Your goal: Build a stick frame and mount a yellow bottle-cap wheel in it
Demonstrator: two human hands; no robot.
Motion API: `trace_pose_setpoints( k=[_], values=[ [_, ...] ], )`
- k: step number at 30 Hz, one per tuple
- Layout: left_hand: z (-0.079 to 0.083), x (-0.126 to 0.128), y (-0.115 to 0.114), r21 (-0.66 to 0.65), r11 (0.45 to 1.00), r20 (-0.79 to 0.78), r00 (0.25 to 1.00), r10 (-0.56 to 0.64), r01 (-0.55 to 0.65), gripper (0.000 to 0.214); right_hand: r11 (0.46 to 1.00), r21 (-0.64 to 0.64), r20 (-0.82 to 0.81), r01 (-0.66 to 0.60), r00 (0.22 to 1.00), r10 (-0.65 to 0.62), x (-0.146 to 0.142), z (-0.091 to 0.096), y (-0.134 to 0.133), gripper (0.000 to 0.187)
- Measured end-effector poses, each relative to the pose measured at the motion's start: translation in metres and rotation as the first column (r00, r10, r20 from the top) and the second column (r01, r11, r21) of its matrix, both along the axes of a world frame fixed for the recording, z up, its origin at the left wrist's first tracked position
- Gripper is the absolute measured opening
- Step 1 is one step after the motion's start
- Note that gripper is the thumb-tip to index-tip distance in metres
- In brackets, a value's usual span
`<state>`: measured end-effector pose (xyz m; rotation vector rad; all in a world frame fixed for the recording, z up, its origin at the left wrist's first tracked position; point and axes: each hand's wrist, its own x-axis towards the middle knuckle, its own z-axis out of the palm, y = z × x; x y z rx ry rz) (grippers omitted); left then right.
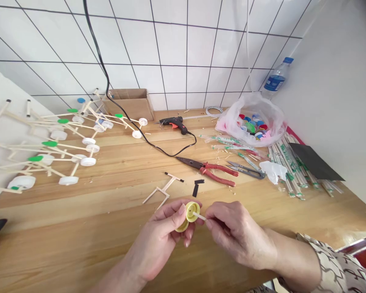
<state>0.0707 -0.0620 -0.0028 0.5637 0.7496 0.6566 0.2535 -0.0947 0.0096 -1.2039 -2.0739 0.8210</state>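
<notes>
My left hand (163, 236) pinches a pair of yellow bottle caps (189, 215) joined as a wheel set, low in the middle of the view. My right hand (232, 232) pinches a thin wooden stick (199, 216) whose tip goes into the centre of the upper cap. Both hands hover just above the wooden table (94, 228). Just beyond the hands lies a small stick frame (163, 190) with black-taped ends, and beside it two black tape pieces (197, 187).
Red-handled pliers (213, 169), small scissors (247, 169), a black glue gun (175, 122) with its cord, a plastic bag of coloured caps (256, 124), wrapped chopsticks (288, 167), a cardboard box (131, 101), a water bottle (276, 79). Several stick-and-cap models (57, 142) stand at left.
</notes>
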Motion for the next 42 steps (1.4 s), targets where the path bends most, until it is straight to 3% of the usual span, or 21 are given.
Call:
trace_pose_setpoints(
  k=[12,17,22,28,31,33,35,37,38,40,42],
  values=[
    [-0.006,0.0,-0.001,0.06,0.998,-0.087,0.996,-0.019,0.024,0.026,0.998,0.062,0.024,-0.001,1.0,-0.001,-0.002,-0.004,-0.001,0.014],
    [-0.011,-0.004,-0.002,0.196,0.978,-0.2,0.979,-0.031,0.071,0.031,1.0,-0.006,0.015,0.0,1.0,0.0,-0.002,-0.002,0.0,0.014],
    [-0.01,-0.008,-0.004,0.368,0.914,-0.382,0.924,-0.02,0.172,0.029,0.993,-0.119,-0.015,0.02,1.0,-0.022,-0.004,-0.001,-0.002,0.015],
    [0.002,-0.005,-0.007,0.56,0.789,-0.564,0.814,0.139,0.253,0.023,0.999,-0.038,-0.014,0.001,1.0,-0.002,-0.007,-0.001,-0.006,0.014],
    [0.005,-0.006,-0.011,0.641,0.717,-0.58,0.785,0.218,0.274,0.019,0.991,-0.13,-0.083,-0.035,0.996,0.024,-0.007,0.004,-0.005,0.014],
    [0.005,-0.007,-0.014,0.682,0.676,-0.577,0.774,0.261,0.28,0.018,0.948,-0.312,-0.189,-0.063,0.982,0.003,-0.006,0.006,-0.003,0.018],
    [0.004,-0.007,-0.016,0.714,0.645,-0.557,0.778,0.29,0.271,0.019,0.85,-0.511,-0.308,-0.125,0.95,-0.046,-0.005,0.006,-0.001,0.02],
    [0.003,-0.007,-0.017,0.741,0.622,-0.524,0.796,0.303,0.251,0.021,0.752,-0.631,-0.376,-0.191,0.923,-0.081,-0.003,0.004,0.001,0.022],
    [0.003,-0.007,-0.017,0.752,0.614,-0.508,0.806,0.305,0.242,0.022,0.733,-0.65,-0.374,-0.202,0.924,-0.078,-0.002,0.004,0.002,0.023],
    [0.004,-0.006,-0.016,0.763,0.602,-0.491,0.817,0.302,0.236,0.022,0.788,-0.597,-0.288,-0.152,0.957,-0.034,-0.001,0.002,0.002,0.023],
    [0.004,-0.006,-0.015,0.772,0.593,-0.477,0.824,0.305,0.228,0.019,0.912,-0.398,-0.157,-0.099,0.987,0.038,-0.002,0.001,0.001,0.02]
  ],
)
